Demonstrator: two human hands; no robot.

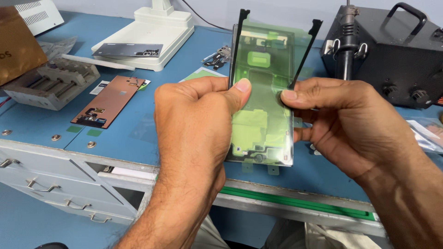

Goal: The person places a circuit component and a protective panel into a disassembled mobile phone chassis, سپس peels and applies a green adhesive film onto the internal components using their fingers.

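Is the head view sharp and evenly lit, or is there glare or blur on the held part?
Head view: soft, even light, no hard shadows; both the left hand and right hand are sharp; the phone frame with green film shows mild sheen, no blown glare; background slightly softer.

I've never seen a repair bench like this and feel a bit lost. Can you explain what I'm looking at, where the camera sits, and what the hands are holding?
The single picture comes from a camera worn on the person's head, looking down at their own two bare hands; there is no machine doing the work. The left hand and right hand together hold up a phone frame covered by a greenish transparent film with thin black strips sticking up at the top. Both thumbs press on its front.

Beneath is a blue workbench with grey drawers in front. On it lie a copper-coloured phone panel, a grey metal clamp block, and a white stand with a dark panel on its base. At the back right stands a black box with knobs and a handle.
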